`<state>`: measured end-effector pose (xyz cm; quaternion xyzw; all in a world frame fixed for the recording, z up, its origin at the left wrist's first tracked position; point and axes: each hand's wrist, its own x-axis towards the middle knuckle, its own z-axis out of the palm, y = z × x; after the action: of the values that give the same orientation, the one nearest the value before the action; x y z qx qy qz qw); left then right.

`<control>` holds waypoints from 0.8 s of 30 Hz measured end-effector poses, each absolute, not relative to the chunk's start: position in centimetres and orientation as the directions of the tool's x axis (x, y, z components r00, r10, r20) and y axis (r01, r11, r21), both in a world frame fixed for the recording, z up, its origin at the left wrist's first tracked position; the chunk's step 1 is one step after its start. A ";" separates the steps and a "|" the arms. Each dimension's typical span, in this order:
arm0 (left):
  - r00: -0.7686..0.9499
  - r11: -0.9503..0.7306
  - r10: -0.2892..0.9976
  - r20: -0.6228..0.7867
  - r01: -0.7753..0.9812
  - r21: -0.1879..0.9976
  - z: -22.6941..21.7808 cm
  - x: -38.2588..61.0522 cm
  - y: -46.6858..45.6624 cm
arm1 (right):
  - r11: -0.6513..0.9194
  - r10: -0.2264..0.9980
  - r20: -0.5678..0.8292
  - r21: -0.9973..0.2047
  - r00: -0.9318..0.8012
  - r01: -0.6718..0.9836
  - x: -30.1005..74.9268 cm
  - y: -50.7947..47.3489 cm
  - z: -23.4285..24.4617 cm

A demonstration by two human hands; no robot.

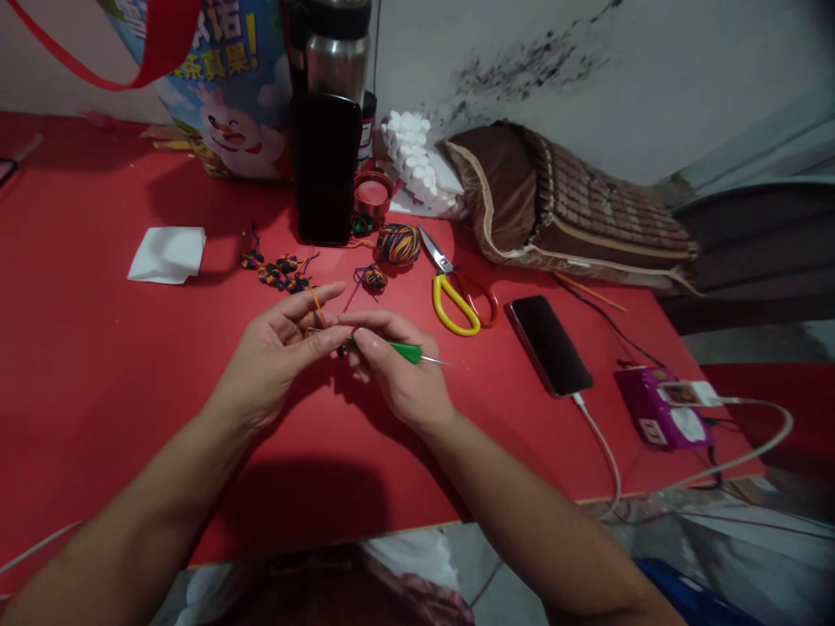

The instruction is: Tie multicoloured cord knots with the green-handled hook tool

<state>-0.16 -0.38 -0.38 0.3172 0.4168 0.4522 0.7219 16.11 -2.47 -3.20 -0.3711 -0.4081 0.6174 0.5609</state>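
Note:
My right hand (408, 374) is closed around a crochet hook with a green handle (405, 351); a thin metal tip sticks out to the right. My left hand (280, 348) is closed in a pinch, thumb against fingers, on orange and dark yarn (317, 303) looped over a raised finger. A small dark worked piece (341, 350) shows partly between the two hands, mostly covered by fingers. Just beyond them lie several small multicoloured crocheted pieces (277, 273), a little yarn bundle (374, 279) and a multicoloured yarn ball (398, 244).
Scissors (457, 300) with yellow and red handles lie open right of the yarn. Behind stand a dark phone (328, 169), a steel bottle (337, 61) and a printed bag (241, 113). A charging phone (549, 345), purple box (658, 409), brown cushion (567, 200) and folded white paper (168, 255) surround.

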 end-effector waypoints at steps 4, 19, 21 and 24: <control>0.247 0.387 0.920 -0.306 -0.437 0.812 -0.2 -0.1 -0.3 | -0.121 0.992 -0.085 -0.832 -0.090 -0.542 16.1 -1.9 -3.4; 0.223 0.262 0.956 -0.191 -0.353 0.898 -1.1 0.0 -0.3 | -0.214 0.977 -0.149 -0.731 -0.155 -0.648 16.1 -1.4 -3.2; 0.215 0.255 0.959 -0.185 -0.368 0.894 -1.1 0.1 -0.3 | -0.197 0.980 -0.146 -0.746 -0.132 -0.636 16.1 -1.4 -3.2; 0.176 0.261 0.963 -0.205 -0.409 0.875 -1.1 0.3 -0.4 | -0.151 0.988 -0.138 -0.761 -0.069 -0.631 15.8 -1.5 -3.3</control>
<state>0.29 -0.38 -1.08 0.3449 0.4016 0.5006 0.6850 15.82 -1.55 -3.29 -0.3344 -0.2666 0.6808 0.5947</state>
